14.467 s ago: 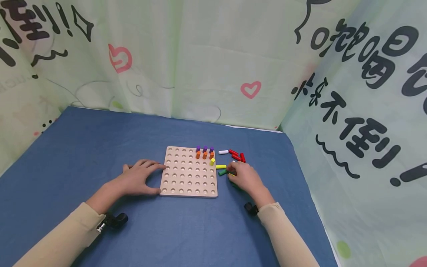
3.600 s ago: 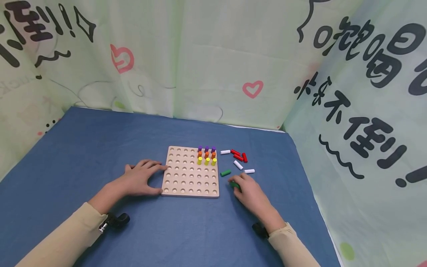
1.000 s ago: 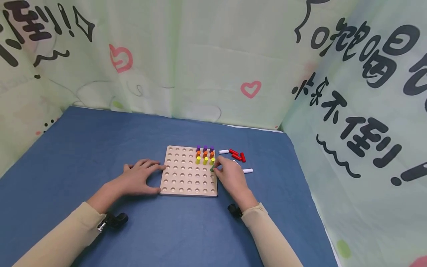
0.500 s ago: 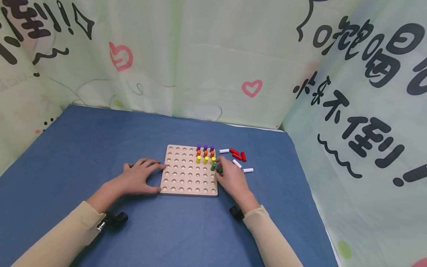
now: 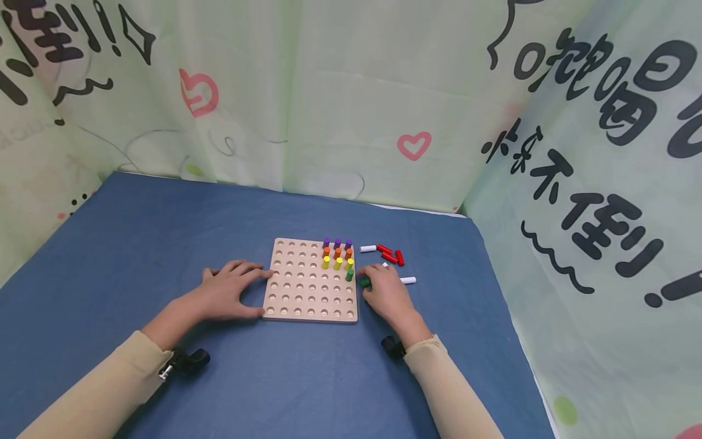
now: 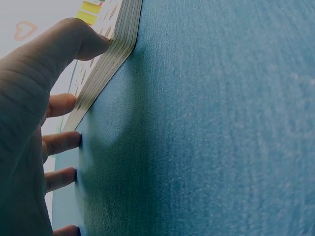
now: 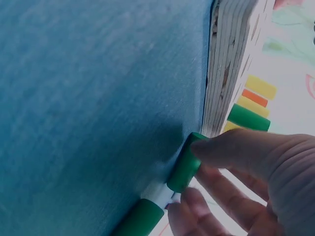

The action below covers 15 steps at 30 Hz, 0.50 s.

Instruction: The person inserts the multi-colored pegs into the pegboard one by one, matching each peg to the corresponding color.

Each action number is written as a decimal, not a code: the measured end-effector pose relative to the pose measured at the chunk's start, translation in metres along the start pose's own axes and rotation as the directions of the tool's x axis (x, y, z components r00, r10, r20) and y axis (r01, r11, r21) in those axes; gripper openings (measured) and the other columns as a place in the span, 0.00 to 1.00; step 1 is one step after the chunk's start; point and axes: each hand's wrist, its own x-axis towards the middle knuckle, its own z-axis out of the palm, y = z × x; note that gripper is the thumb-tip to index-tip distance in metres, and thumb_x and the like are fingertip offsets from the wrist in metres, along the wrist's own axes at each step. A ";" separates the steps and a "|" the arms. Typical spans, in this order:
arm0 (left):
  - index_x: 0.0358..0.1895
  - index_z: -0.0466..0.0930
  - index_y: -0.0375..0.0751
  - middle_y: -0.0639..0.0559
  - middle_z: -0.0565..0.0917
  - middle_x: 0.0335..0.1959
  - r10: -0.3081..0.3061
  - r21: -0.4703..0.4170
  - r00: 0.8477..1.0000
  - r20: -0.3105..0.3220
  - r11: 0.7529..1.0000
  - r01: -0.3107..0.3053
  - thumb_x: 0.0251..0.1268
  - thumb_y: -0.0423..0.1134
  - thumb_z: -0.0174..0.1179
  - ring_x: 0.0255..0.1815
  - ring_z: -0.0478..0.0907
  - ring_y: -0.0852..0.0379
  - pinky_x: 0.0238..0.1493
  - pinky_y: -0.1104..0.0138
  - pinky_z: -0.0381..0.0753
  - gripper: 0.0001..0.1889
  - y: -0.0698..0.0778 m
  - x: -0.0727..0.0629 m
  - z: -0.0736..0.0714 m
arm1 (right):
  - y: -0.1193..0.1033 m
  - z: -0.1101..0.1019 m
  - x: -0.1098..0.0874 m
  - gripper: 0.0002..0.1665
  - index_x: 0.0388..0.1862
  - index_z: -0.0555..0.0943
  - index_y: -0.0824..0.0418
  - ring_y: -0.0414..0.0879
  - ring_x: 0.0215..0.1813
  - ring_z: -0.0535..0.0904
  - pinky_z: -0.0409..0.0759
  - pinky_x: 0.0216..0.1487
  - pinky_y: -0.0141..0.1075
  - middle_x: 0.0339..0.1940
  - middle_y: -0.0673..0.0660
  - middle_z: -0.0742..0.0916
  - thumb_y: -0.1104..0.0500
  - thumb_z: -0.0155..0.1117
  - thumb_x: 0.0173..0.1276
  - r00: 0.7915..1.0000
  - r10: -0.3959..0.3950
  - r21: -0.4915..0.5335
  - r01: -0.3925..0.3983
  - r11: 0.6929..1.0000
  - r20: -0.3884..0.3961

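Observation:
A light wooden pegboard [image 5: 307,292] lies on the blue cloth, with rows of round holes. At its upper right stand three purple pegs [image 5: 337,243], three orange pegs [image 5: 337,253] and three yellow pegs [image 5: 337,263]. Below them, in the right column, one green peg [image 5: 349,275] is upright. My left hand [image 5: 233,291] has spread fingers, with thumb and index finger touching the board's left edge. Just right of the board, my right hand [image 5: 386,292] pinches a loose green peg [image 7: 184,164] at the cloth. Another green peg [image 7: 140,219] lies nearby in the right wrist view.
Several red pegs [image 5: 388,258] lie beyond my right hand. A white peg [image 5: 368,249] lies left of them, another white peg [image 5: 408,280] lies right of the hand, and a third is mostly hidden. Printed curtains [image 5: 351,110] surround the table.
Three yellow pegs now stand in the board, where one stood at first. A green peg was put in below them; my right hand let it go and moved right to another green peg.

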 end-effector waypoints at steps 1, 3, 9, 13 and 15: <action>0.77 0.69 0.60 0.45 0.69 0.77 0.001 -0.001 1.000 -0.001 1.000 -0.001 0.58 0.65 0.68 0.78 0.59 0.35 0.56 0.27 0.57 0.42 0.000 0.000 0.000 | 0.000 0.000 0.000 0.20 0.59 0.86 0.57 0.55 0.60 0.78 0.80 0.63 0.49 0.58 0.58 0.86 0.66 0.69 0.68 1.000 -0.002 0.004 0.002 1.000 0.001; 0.77 0.69 0.60 0.45 0.69 0.77 0.004 -0.002 1.000 -0.004 1.000 -0.004 0.58 0.65 0.68 0.78 0.59 0.35 0.56 0.27 0.57 0.42 0.000 0.000 0.000 | 0.002 0.000 0.000 0.18 0.56 0.87 0.58 0.53 0.56 0.79 0.81 0.61 0.47 0.54 0.57 0.87 0.67 0.68 0.68 1.000 -0.006 0.021 0.006 1.000 0.001; 0.77 0.69 0.60 0.45 0.69 0.77 0.007 0.000 1.000 -0.008 1.000 -0.007 0.59 0.64 0.68 0.78 0.59 0.35 0.56 0.27 0.57 0.42 -0.001 -0.001 0.001 | 0.005 0.002 -0.001 0.13 0.50 0.89 0.57 0.50 0.49 0.81 0.83 0.56 0.45 0.46 0.55 0.88 0.65 0.73 0.68 0.999 -0.028 -0.002 0.028 1.000 -0.020; 0.77 0.69 0.60 0.45 0.69 0.77 0.003 0.001 1.000 -0.006 1.000 -0.003 0.59 0.65 0.68 0.77 0.59 0.35 0.57 0.25 0.56 0.42 0.000 -0.001 0.000 | 0.003 0.001 0.000 0.11 0.49 0.89 0.56 0.50 0.48 0.80 0.83 0.54 0.44 0.45 0.55 0.88 0.62 0.74 0.68 0.998 -0.040 -0.020 0.039 0.999 -0.040; 0.77 0.69 0.60 0.45 0.69 0.77 0.004 -0.001 1.000 -0.004 1.000 -0.004 0.59 0.65 0.68 0.77 0.59 0.35 0.56 0.25 0.57 0.42 0.000 0.000 0.000 | 0.000 -0.001 0.000 0.11 0.48 0.88 0.57 0.50 0.47 0.80 0.83 0.54 0.44 0.45 0.56 0.87 0.62 0.74 0.68 0.998 -0.038 0.005 0.038 0.999 -0.052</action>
